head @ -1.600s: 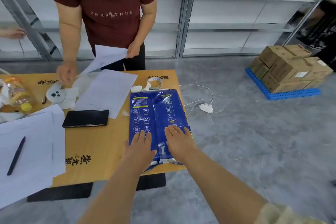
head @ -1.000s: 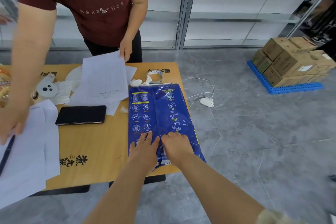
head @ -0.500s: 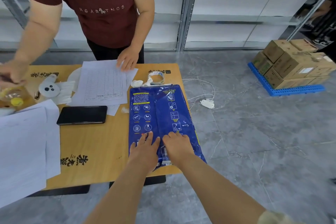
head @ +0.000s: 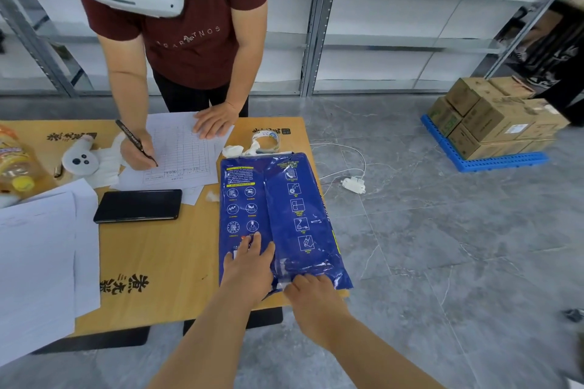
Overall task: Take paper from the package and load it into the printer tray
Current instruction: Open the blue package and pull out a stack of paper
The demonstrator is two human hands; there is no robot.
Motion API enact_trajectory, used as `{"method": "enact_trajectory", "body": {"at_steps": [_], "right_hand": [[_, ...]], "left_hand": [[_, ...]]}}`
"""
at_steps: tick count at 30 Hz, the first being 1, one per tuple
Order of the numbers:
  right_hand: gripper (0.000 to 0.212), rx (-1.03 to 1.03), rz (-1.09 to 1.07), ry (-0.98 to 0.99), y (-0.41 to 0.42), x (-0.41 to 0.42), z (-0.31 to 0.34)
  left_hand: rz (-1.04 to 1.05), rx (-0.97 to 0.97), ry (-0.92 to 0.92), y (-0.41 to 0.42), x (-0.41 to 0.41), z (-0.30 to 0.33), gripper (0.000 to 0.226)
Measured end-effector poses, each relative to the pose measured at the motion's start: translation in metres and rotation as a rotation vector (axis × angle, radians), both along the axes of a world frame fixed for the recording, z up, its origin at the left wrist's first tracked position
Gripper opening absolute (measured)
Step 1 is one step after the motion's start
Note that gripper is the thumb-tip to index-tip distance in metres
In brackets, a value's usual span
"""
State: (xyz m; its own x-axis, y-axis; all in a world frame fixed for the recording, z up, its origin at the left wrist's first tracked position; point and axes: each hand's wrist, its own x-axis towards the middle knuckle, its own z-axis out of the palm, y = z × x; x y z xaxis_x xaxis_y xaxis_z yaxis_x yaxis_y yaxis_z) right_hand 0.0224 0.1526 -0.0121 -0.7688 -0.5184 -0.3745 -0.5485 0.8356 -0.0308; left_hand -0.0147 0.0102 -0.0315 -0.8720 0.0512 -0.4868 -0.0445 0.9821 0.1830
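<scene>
Both hands work the paper package's [head: 281, 218] near end; left hand [head: 248, 271] flat, open, right hand [head: 311, 297] pinching wrapper; next, tear it.

A blue package [head: 281, 218] is lying at center frame on a wooden table [head: 164, 259]. The left hand [head: 248, 268] is pressing flat on its near end; the right hand [head: 311, 297] is gripping its near edge, fingers curled.

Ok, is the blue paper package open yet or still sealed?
Still sealed, as far as shows: the paper package lies flat with its wrapper unbroken. The right hand picks at its near end; the left hand presses flat on it.
</scene>
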Motion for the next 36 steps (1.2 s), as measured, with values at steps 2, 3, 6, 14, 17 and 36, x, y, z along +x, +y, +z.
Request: {"method": "enact_trajectory", "body": {"at_steps": [2, 3, 6, 14, 17, 36], "right_hand": [[0.036, -0.004, -0.003, -0.011, -0.001, 0.002, 0.001], [0.035, -0.007, 0.002, -0.015, -0.002, 0.003, 0.002], [0.03, 0.003, 0.086, -0.022, -0.003, 0.006, -0.002], [0.025, 0.082, 0.138, -0.153, -0.006, 0.023, -0.018], [0.028, 0.005, 0.018, -0.178, -0.01, 0.018, -0.015], [0.052, -0.523, -0.84, -0.13, 0.021, -0.056, -0.008]], "left_hand": [[0.018, 0.041, 0.01, 0.003, 0.0, 0.001, 0.054], [0.028, 0.069, 0.022, 0.005, 0.0, 0.002, 0.052], [0.062, 0.226, 0.067, 0.013, 0.0, 0.007, 0.05], [0.664, 0.809, 0.024, 0.03, -0.01, 0.023, 0.031], [0.866, 0.973, -0.038, 0.029, -0.015, 0.029, 0.025], [-0.131, -0.108, 0.121, 0.008, 0.027, -0.011, 0.089]]}}
